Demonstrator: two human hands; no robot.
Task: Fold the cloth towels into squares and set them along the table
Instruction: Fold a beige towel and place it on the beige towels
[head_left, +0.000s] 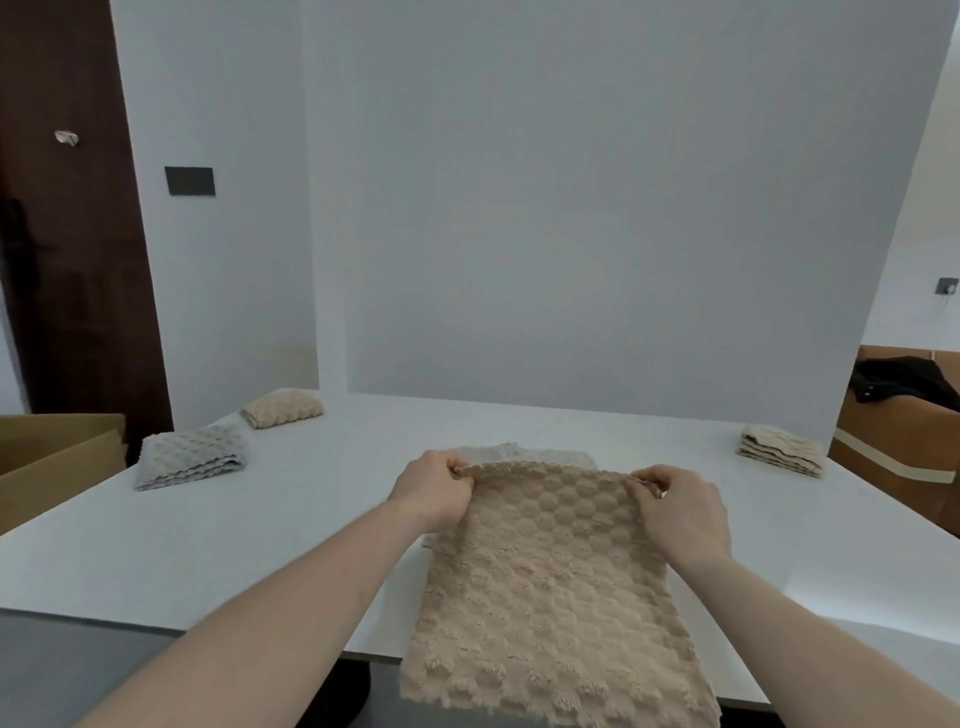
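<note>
Now both hands are pinching the tan towel (550, 582) by its far corners — the left hand (434, 491) closed on one, the right hand (680, 512) on the other. Its long axis is running away from the person, near end hanging over the table (260, 545) edge. Just beyond the hands, a pale towel (524, 453) is peeking out. Off left, a grey towel (189, 457) and a beige towel (282, 410) are lying folded — off right, a stack (779, 449).
</note>
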